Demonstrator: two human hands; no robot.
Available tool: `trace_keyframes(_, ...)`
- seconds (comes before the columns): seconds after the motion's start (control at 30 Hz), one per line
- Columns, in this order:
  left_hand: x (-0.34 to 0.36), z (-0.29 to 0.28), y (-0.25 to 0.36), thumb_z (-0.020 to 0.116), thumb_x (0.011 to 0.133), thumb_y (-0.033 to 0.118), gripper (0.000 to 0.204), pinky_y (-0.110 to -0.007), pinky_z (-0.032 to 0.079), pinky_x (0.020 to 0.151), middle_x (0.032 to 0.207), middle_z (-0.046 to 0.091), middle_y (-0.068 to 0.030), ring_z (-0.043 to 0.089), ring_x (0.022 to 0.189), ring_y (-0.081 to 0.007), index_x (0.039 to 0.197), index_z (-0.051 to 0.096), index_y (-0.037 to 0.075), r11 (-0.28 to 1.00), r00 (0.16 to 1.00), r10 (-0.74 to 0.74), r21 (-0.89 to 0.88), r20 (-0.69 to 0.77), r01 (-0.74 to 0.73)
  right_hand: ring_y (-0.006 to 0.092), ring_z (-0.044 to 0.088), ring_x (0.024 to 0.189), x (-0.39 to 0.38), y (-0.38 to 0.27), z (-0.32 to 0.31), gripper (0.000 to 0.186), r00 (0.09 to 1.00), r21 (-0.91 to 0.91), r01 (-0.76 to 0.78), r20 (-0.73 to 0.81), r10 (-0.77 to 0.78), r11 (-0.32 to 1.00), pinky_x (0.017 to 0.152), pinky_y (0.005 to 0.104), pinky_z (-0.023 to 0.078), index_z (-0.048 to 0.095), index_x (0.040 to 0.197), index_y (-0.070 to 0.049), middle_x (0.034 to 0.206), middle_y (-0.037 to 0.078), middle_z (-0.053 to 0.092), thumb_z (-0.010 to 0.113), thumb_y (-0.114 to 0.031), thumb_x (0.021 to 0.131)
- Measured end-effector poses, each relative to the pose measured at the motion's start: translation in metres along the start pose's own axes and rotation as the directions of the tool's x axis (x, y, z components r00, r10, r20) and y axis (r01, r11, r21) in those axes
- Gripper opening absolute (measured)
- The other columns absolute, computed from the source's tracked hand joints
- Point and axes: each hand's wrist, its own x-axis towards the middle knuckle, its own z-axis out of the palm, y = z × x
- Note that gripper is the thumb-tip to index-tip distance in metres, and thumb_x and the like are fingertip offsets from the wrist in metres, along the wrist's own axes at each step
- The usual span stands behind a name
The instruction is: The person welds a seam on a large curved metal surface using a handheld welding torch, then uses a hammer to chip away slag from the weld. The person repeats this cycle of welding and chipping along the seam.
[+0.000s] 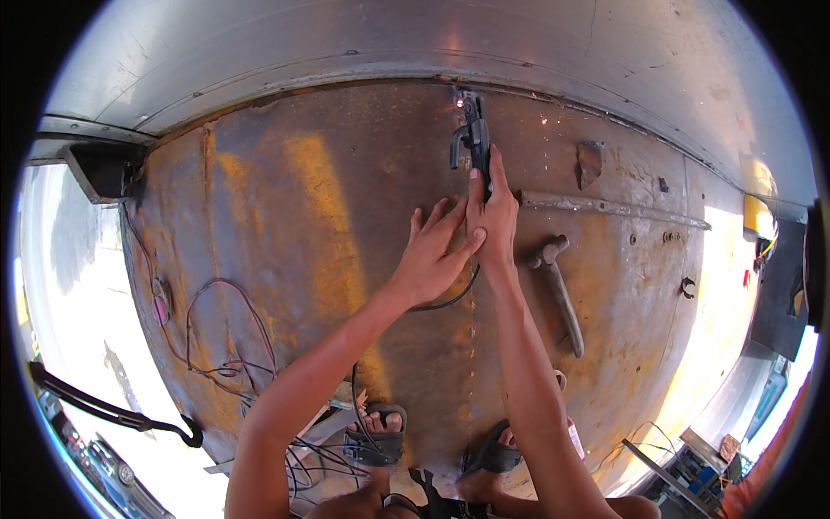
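My right hand (499, 221) is closed around the handle of a black welding electrode holder (477, 134), its index finger lying along the side. Past the holder's jaws a bright glowing spot (459, 103) shines at the seam between the rusty steel floor and the grey metal wall, with a few orange sparks to its right. My left hand (437, 251) rests against the right one at the wrist, fingers spread and thumb across it. A black cable (450, 300) trails from below the hands. Right of my forearm lies a hammer (560, 294) with a worn handle.
A long metal bar (614, 208) and a rusty scrap plate (590, 164) lie to the right. Thin wires (229, 368) loop on the rusty floor (415, 363) at left. Black cables (324, 458) tangle beside my sandalled feet. The grey wall (389, 39) curves across the far side.
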Motion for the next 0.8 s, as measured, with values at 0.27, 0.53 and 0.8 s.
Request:
trace_keyframes(0.27,0.001,-0.002,0.002,0.047,0.113,0.052,0.078,-0.055,-0.004,0.132,0.171,0.036,-0.0233,0.012,0.166,-0.0407,0.169,0.027,0.002,1.000,1.000,-0.019,0.000,0.022,0.019,0.0313,0.064,0.068,0.001,0.004,0.002,0.054,1.000,-0.013,0.008,-0.001,-0.008,1.000,0.071,0.0405,0.054,0.045,0.160,-0.004,0.084,0.023,0.068,0.055,-0.028,0.112)
trace_keyframes(0.53,0.003,-0.004,0.004,0.047,0.113,0.052,0.078,-0.055,-0.004,0.133,0.172,0.035,-0.0231,0.012,0.166,-0.0397,0.169,0.028,0.001,1.000,0.999,-0.022,0.012,0.038,0.022,0.0363,0.069,0.077,0.001,-0.002,0.000,0.055,1.000,-0.009,-0.025,0.018,0.025,1.000,0.076,0.0431,0.055,0.044,0.161,-0.004,0.094,0.027,0.071,0.054,-0.028,0.113)
trace_keyframes(0.8,0.001,-0.006,0.009,0.052,0.109,0.058,0.082,-0.056,-0.004,0.133,0.173,0.035,-0.0191,0.011,0.166,-0.0384,0.170,0.030,0.007,0.999,0.998,-0.032,0.013,0.045,0.031,0.0253,0.070,0.082,0.000,0.014,0.005,0.049,0.994,0.112,0.052,-0.101,-0.041,0.992,0.077,0.0381,0.056,0.056,0.149,0.001,0.100,0.014,0.074,0.056,-0.033,0.113)
